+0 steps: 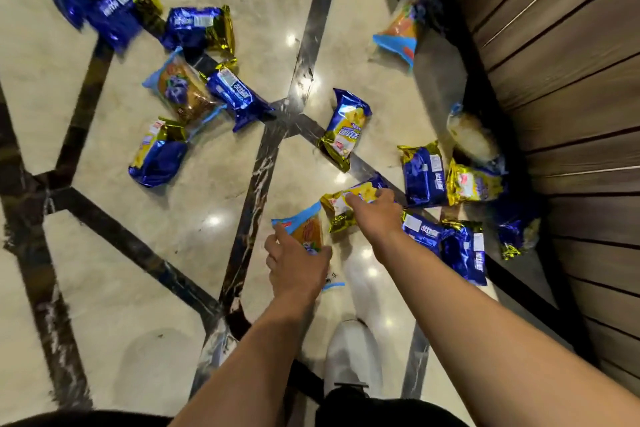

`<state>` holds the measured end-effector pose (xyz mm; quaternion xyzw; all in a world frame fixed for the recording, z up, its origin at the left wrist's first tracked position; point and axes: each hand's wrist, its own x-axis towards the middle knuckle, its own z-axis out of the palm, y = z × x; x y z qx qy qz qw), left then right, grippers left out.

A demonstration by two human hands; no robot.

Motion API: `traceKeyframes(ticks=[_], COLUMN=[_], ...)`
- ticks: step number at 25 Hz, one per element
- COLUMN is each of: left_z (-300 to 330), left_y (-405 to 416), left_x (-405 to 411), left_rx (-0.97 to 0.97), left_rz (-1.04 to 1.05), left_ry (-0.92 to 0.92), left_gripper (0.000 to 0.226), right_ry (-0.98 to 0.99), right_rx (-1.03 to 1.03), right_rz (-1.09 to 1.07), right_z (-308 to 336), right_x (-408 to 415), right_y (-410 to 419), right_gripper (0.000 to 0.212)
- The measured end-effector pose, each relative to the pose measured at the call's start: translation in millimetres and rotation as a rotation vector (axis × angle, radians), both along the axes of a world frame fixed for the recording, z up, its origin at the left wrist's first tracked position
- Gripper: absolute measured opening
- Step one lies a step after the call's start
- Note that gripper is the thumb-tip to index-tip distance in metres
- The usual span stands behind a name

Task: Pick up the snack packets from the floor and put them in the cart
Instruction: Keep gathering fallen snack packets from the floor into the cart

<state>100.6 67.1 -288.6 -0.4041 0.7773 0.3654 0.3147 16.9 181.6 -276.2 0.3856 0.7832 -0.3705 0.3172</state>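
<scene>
Several blue-and-gold snack packets lie scattered on the polished marble floor [194, 236]. My left hand [298, 263] grips a light-blue and orange packet [304, 227] near the floor, fingers curled round its edges. My right hand [377, 210] reaches over a gold-and-blue packet [346, 204], with its fingers on the packet's top; I cannot tell whether they have closed round it. Another gold-and-blue packet [346, 130] lies just beyond. No cart is in view.
A brown panelled wall [561, 80] runs along the right, with packets [424, 173] piled at its foot. More packets [197, 28] lie at the far left. My white shoe [353, 354] stands below my hands. Dark inlay strips [256, 184] cross the floor.
</scene>
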Motion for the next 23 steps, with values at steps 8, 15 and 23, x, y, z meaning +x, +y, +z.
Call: traceKeyframes(ticks=[8, 15, 23], left_z=[-59, -61, 113], left_y=[16, 9, -38], left_x=[4, 10, -13], left_rx=[-0.157, -0.128, -0.099], left_rz=[-0.022, 0.08, 0.184], left_ry=[0.087, 0.202, 0.357], left_gripper=[0.105, 0.099, 0.094], right_ry=[0.006, 0.12, 0.384], right_rx=[0.233, 0.221, 0.026], right_rz=[-0.182, -0.29, -0.001], right_z=[-55, -56, 125], right_x=[-20, -18, 2], right_y=[-19, -28, -32], right_gripper=[0.076, 0.078, 0.099])
